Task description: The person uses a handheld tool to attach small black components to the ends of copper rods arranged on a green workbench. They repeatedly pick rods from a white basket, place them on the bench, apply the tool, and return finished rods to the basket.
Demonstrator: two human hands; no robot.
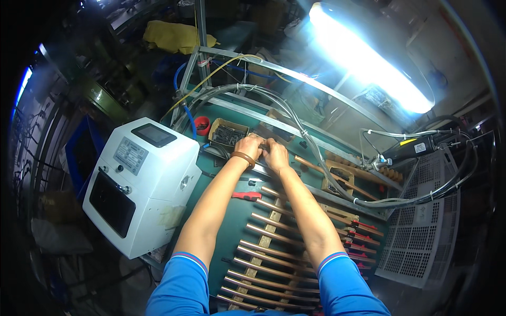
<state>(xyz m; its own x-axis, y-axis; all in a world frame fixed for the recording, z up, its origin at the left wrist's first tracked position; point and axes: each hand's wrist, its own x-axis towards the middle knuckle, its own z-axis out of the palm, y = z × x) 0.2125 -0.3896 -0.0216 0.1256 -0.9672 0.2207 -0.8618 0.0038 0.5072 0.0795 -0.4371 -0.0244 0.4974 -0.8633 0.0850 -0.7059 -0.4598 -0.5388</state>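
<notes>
A small dark part (262, 149) is held at the far side of the green bench (232, 211), just beyond the ends of the copper-coloured rods (279, 236); its outline is mostly covered by fingers, so its exact shape cannot be told. It appears to be pinched between the fingertips of the left hand (249, 146) and the right hand (275, 156), which are brought close together with fingers bent inward; whether it is gripped firmly by both or only steadied by one cannot be told. By its size against the fingers, it would be judged light and easily lifted, probably stiff rather than soft, and not obviously fragile; whether its surface is slippery cannot be judged. It is probably best taken by its sides between thumb and forefinger, since little room seems to be offered for a whole-hand hold. Just beside the left hand, dark pieces (227, 135) are kept in an open box (235, 124), and a red cup (204, 132) is placed beyond it. As for writing, a pale printed label (130, 156) is carried by the white machine (153, 208) on the left, below its dark screen (154, 135), but its lines are too small to be read with certainty; a small white sticker (419, 148) is borne by the black tool (405, 151) at the right, and no lettering can be made out on the held part
</notes>
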